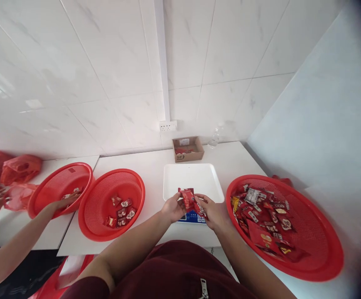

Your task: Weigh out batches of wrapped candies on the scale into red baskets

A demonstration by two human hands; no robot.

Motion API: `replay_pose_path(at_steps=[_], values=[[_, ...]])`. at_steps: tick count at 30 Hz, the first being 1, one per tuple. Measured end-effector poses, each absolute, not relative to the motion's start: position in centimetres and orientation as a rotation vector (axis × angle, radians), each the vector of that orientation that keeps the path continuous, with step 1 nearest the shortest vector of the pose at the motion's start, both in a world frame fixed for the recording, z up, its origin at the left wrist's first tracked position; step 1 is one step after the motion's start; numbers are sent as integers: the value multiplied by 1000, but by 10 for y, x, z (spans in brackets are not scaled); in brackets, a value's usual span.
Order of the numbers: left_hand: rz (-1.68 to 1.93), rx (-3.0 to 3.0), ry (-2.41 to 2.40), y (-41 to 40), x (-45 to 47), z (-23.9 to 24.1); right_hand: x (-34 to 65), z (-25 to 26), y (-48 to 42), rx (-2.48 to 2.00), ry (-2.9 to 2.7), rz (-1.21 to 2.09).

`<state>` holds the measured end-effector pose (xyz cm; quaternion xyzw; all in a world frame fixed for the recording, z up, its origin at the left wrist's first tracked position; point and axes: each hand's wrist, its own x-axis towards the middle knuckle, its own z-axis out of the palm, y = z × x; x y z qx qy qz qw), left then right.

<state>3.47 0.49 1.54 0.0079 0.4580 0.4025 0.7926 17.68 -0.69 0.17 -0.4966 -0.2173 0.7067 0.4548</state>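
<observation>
We hold small red packets (186, 197) above the near edge of the white scale (192, 176), at the middle of the counter (153, 178). Our left hand (171, 207) is closed on one packet, our right hand (209, 211) clamped on another beside it; the two hands are close together but apart. As far as we can judge, the handling is partway along: the large basket (331, 249) over the counter's right edge bears a broad heap of mixed packets, while the smaller basket (101, 197) near the left edge holds only a handful. The heap seems the larger share left to go through, though we cannot tell which way packets pass between the baskets. The held ones are not yet set down. At the counter's back edge, the cardboard box (189, 157) holds some red pieces too small to identify.
</observation>
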Motion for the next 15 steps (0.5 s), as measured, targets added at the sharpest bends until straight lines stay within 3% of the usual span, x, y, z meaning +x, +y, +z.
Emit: replay_pose_path(at_steps=[7, 15], values=[[937, 30, 1056, 47, 31, 25, 180, -5, 26, -1259, -262, 1573], [939, -8, 1130, 40, 12, 22, 187, -26, 33, -1254, -102, 1513]])
